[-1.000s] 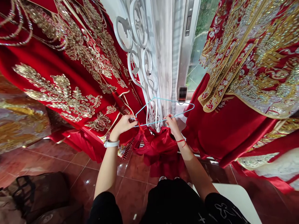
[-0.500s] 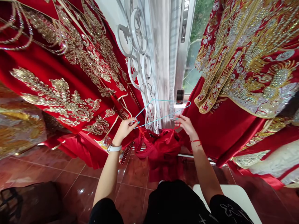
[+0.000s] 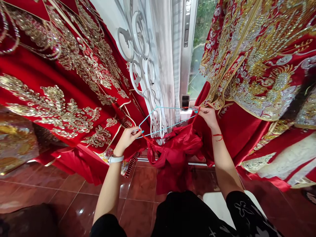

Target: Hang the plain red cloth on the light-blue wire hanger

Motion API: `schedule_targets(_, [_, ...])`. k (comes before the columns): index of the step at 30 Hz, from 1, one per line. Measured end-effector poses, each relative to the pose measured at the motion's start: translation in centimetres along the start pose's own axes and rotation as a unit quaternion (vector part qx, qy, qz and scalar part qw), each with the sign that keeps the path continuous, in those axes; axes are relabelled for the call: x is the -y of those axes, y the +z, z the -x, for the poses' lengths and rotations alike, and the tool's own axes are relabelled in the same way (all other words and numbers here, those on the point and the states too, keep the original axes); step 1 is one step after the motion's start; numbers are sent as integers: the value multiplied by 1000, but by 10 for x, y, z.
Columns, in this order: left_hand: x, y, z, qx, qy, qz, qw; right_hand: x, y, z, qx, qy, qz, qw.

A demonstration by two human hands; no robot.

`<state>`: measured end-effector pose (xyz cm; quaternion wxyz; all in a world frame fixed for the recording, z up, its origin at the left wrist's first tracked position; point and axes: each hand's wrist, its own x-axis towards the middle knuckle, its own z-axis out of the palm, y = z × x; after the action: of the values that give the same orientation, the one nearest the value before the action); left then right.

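I am gripping the left end of the hanger (image 3: 168, 117) with my left hand (image 3: 127, 137), fingers closed round the wire. My right hand (image 3: 208, 116) is pinching its right end. The hanger is hanging level before the white grille (image 3: 138, 59), the red garment (image 3: 175, 151) drooping beneath it toward the floor (image 3: 74, 194).

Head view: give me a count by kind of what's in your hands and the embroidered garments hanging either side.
Light blue wire hanger: 1, left hand at one end, right hand at the other
Plain red satin garment: 1
Red gold-embroidered garments: 2, left one, right one
Total: 4
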<state>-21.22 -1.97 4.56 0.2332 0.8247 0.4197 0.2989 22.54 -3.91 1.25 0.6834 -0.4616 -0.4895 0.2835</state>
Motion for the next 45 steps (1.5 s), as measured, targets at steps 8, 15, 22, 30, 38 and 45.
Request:
schedule_targets(8, [-2,3,2,2,-4,2,1000,36,32,-24,118,-27,117,986])
schedule_targets(15, [6,14,4,-65,-3,-36,997,43,51,-16,127,-27,111,985])
schedule_targets(22, [8,29,18,-196,20,-107,974,40,49,6,129,-133,238,953])
schedule_targets(30, [37,88,121,-145,-35,-69,986,8,95,82,208,-253,379,866])
schedule_targets(38, [37,67,142,-29,-70,-67,995,-16,135,115,240,-202,428,848])
schedule_targets(45, [33,42,128,-92,-45,-77,992,-26,135,125,223,-210,397,865])
